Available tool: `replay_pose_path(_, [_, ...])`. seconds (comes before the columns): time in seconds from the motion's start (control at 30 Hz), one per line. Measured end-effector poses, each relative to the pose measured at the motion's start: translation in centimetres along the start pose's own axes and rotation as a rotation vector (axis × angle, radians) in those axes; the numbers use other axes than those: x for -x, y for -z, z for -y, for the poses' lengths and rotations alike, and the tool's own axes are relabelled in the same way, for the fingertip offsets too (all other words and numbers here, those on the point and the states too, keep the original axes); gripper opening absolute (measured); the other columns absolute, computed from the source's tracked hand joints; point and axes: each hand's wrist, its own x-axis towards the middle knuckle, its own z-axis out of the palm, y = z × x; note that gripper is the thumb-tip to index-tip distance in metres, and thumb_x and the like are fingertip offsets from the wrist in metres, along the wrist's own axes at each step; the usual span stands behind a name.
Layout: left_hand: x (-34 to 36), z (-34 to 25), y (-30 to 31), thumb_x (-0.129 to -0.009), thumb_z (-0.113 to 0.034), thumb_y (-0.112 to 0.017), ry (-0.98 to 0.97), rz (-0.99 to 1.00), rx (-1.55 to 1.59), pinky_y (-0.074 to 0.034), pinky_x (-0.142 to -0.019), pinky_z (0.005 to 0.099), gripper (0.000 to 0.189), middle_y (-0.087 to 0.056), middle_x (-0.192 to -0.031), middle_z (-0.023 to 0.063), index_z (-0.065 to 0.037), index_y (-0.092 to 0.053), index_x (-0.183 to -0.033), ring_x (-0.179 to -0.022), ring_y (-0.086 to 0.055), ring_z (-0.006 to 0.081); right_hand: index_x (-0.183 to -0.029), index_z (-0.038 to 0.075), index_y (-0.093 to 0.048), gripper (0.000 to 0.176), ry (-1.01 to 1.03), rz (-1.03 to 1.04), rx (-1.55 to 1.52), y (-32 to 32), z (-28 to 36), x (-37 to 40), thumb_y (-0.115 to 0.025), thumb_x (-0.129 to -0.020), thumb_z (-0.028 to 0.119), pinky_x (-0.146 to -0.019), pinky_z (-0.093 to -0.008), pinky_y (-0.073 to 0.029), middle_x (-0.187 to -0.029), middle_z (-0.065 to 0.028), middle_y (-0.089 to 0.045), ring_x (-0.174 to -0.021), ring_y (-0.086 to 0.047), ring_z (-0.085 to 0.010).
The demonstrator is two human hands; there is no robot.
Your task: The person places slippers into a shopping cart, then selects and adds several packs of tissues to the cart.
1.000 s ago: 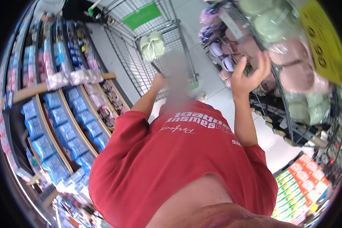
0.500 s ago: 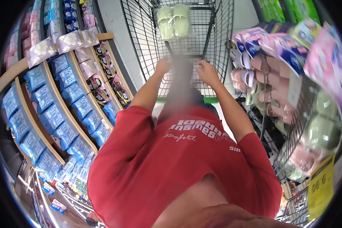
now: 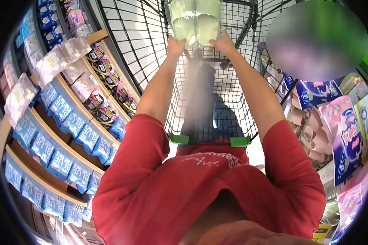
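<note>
Gripping wrapped green slippers [image 3: 195, 22] by their near corners, your left hand [image 3: 176, 45] and right hand [image 3: 225, 44] are pressing thumbs against the pack; other fingers hidden. Slippers are showing within the wire cart's [image 3: 243, 87] outline.

slippers [image 3: 195, 25] and cart [image 3: 240, 141] before person [image 3: 208, 183], packets [image 3: 60, 163] on shelves [image 3: 45, 179] left, bags [image 3: 347, 132] right

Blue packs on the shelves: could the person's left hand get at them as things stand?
Probably not directly: the left hand is at the pale green slippers, and the cart has a wire side that seems to stand between it and the blue packs. Freed, it might reach over.
</note>
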Motion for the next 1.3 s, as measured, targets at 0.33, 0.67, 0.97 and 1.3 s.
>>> replay_pose_path(0.33, [1.6, 3.4, -0.4, -0.068, -0.03, -0.076, 0.129, 0.194, 0.21, -0.04, -0.057, 0.0295, 0.056, -0.062, -0.088, 0.014, 0.011, -0.058, -0.101, -0.068, -0.053, 0.0161, -0.113, 0.002, -0.058, 0.055, -0.207, -0.053, -0.212, -1.6, -6.2, -0.8, -0.072, -0.065, 0.026, -0.074, -0.0334, -0.051, -0.095, -0.0169, -0.066, -0.09, -0.064, -0.0273])
replay_pose_path(0.67, [14.3, 4.4, 3.5, -0.084, -0.023, -0.062, 0.246, 0.419, 0.574, -0.041, -0.091, 0.0384, 0.051, -0.055, -0.122, 0.0125, 0.001, -0.047, -0.126, -0.105, -0.055, 0.0255, -0.103, 0.002, -0.064, 0.054, -0.001, -0.198, 0.171, -0.1, -4.1, 14.5, -0.071, -0.066, 0.04, -0.076, -0.0404, -0.05, -0.092, -0.0197, -0.065, -0.086, -0.064, -0.0326])
replay_pose_path(0.97, [30.5, -3.7, 7.5, -0.088, -0.011, -0.057, -0.204, 0.654, 0.802, -0.044, -0.095, 0.0415, 0.046, -0.053, -0.122, 0.0126, -0.002, -0.04, -0.13, -0.112, -0.053, 0.0254, -0.111, -0.006, -0.049, 0.065, 0.229, -0.357, -0.25, 9.2, 3.3, 32.1, -0.077, -0.065, 0.031, -0.083, -0.0402, -0.047, -0.103, -0.022, -0.061, -0.095, -0.06, -0.035])
replay_pose_path(1.3, [44.6, -1.1, -3.1, -0.077, 0.0, -0.065, -0.337, 1.156, 0.066, -0.048, -0.088, 0.0341, 0.054, -0.058, -0.113, 0.0141, 0.001, -0.043, -0.126, -0.102, -0.058, 0.0221, -0.122, -0.003, -0.049, 0.071, 0.307, -0.815, -0.305, 5.8, -21.1, 49.8, -0.074, -0.07, 0.037, -0.076, -0.0381, -0.047, -0.101, -0.0207, -0.059, -0.086, -0.058, -0.0268])
